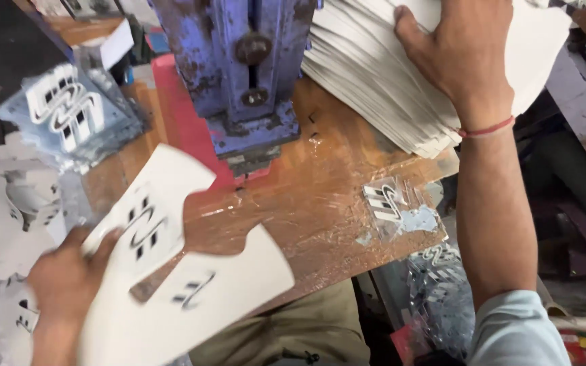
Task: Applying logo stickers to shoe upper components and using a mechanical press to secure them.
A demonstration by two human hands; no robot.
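Left hand [69,271] was observed closed on a white curved cut-out sheet with black stencil-like markings [171,271], held low at the near edge of the worn wooden bench [327,203], clear of the chipped blue metal press [245,74]. Right hand [462,54] was laid with spread fingers on the fanned stack of white sheets [374,88], apparently steadying it; nothing was gripped.

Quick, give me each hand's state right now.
Left hand: closed on a white cut-out sheet, motion-blurred.
Right hand: open, fingers spread flat on the stack of white sheets, gripping nothing visible.
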